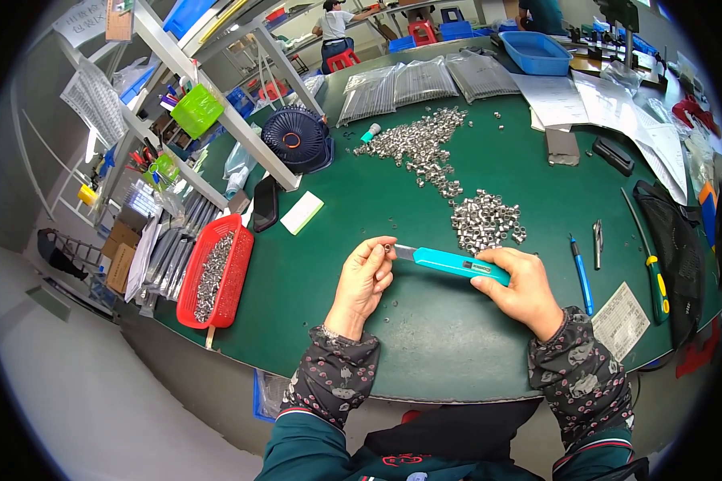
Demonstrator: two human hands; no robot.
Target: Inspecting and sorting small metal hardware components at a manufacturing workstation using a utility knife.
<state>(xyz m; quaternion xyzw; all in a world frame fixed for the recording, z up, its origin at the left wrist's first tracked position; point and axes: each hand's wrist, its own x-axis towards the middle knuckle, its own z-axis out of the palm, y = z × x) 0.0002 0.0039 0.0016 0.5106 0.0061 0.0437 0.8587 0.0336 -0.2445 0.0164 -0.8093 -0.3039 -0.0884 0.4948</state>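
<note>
The right hand (525, 290) grips a cutter (453, 263), blade at a small ring (387, 248) pinched in the left hand (367, 276) above the surface (425, 337). A slip (blade faces the fingertips) could nick them or flick the ring away.

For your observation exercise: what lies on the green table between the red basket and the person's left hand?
In the head view, the stretch between the red basket and the left hand is bare green table.
</note>
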